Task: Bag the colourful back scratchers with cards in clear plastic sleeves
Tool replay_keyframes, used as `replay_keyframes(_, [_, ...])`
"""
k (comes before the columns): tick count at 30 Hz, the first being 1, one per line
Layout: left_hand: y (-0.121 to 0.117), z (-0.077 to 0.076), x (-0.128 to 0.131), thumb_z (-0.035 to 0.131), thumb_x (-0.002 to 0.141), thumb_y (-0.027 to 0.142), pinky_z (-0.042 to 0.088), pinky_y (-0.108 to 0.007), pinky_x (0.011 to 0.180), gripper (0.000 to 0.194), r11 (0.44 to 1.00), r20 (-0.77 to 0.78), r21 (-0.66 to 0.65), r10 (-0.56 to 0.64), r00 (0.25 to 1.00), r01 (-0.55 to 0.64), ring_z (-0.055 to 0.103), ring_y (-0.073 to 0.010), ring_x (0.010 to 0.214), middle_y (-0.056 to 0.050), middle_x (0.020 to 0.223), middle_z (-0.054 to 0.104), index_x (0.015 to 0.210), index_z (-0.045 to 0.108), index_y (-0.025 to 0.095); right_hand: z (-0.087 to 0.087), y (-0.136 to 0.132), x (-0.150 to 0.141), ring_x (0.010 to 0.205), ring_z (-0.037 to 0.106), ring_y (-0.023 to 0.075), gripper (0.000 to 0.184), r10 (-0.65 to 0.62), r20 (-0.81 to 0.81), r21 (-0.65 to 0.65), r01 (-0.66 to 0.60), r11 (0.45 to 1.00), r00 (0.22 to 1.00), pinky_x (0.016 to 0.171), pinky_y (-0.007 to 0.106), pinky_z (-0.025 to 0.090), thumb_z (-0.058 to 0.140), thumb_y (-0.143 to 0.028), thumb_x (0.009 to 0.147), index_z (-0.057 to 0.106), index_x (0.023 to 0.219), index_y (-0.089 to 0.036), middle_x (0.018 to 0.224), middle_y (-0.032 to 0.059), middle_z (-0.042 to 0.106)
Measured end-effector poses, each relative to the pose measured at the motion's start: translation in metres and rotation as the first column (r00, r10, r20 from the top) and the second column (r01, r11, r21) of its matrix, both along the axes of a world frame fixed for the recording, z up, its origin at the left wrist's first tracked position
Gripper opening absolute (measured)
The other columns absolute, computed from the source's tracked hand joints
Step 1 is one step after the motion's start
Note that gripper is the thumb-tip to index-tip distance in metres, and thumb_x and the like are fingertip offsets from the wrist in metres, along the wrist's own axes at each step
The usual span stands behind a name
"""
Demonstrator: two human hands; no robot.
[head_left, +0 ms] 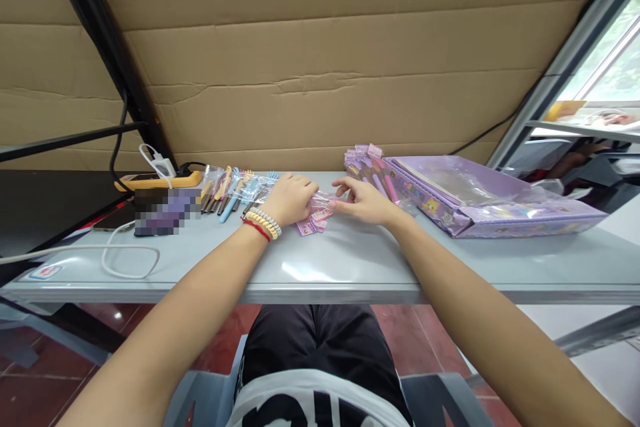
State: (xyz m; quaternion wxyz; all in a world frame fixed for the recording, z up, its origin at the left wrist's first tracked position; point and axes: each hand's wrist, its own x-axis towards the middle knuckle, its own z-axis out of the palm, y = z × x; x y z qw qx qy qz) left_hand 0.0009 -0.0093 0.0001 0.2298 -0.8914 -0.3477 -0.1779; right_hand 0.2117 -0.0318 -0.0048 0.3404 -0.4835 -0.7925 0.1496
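My left hand (291,198) rests on the grey table (350,267) with its fingers curled over one end of a small clear plastic packet (323,201). My right hand (361,201) pinches the other end of the same packet. Small pink labels (313,222) lie on the table just below the packet. Bead bracelets and a red string circle my left wrist.
A row of wrapped pens and cutlery-like items (235,191) lies left of my hands. A purple gift box (480,197) with clear film sits at right, pink-packed items (367,163) beside it. A phone, a yellow power strip (160,180) and white cable (125,253) are at left. Cardboard wall behind.
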Motion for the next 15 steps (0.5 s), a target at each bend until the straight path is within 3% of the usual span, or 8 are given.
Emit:
replay_keyframes(6, [-0.006, 0.004, 0.006, 0.049, 0.078, 0.012, 0.034, -0.041, 0.082, 0.022, 0.997, -0.025, 0.08, -0.022, 0.999, 0.024, 0.056, -0.0261, 0.092, -0.011, 0.093, 0.064, 0.095, 0.063, 0.018, 0.001, 0.001, -0.007, 0.064, 0.05, 0.0139, 0.037, 0.172, -0.091, -0.177, -0.186, 0.966, 0.981, 0.058, 0.026, 0.035, 0.059, -0.049, 0.078, 0.066, 0.084, -0.013, 0.07, 0.0025, 0.061])
replay_keyframes(11, [-0.017, 0.011, 0.004, 0.059, 0.078, 0.026, 0.028, -0.047, 0.093, 0.039, 0.976, 0.251, 0.209, 0.01, 0.968, -0.064, 0.043, -0.0315, 0.118, -0.014, 0.124, 0.054, 0.117, 0.055, 0.024, 0.004, 0.004, -0.007, 0.06, 0.045, 0.012, 0.037, 0.044, -0.222, -0.121, -0.072, 0.99, 0.974, 0.057, 0.026, 0.034, 0.06, -0.049, 0.075, 0.065, 0.08, -0.012, 0.066, 0.0013, 0.058])
replay_keyframes(13, [-0.019, 0.012, 0.006, 0.064, 0.075, 0.04, 0.03, -0.046, 0.091, 0.043, 0.976, 0.383, 0.197, 0.011, 0.924, -0.093, 0.045, -0.0318, 0.114, -0.014, 0.12, 0.055, 0.113, 0.055, 0.022, 0.005, 0.004, -0.007, 0.061, 0.047, 0.0125, 0.034, -0.012, -0.252, -0.086, -0.01, 0.996, 0.968, 0.058, 0.027, 0.036, 0.061, -0.046, 0.075, 0.065, 0.082, -0.013, 0.068, 0.0023, 0.06])
replay_keyframes(15, [-0.018, 0.013, 0.007, 0.064, 0.074, 0.049, 0.035, -0.042, 0.086, 0.038, 0.987, 0.545, 0.11, 0.041, 0.838, -0.119, 0.05, -0.0277, 0.1, -0.011, 0.103, 0.06, 0.098, 0.056, 0.02, 0.005, 0.004, -0.006, 0.062, 0.049, 0.0134, 0.032, -0.043, -0.271, -0.057, 0.029, 0.998, 0.962, 0.059, 0.027, 0.037, 0.061, -0.043, 0.075, 0.065, 0.083, -0.013, 0.07, 0.0036, 0.062])
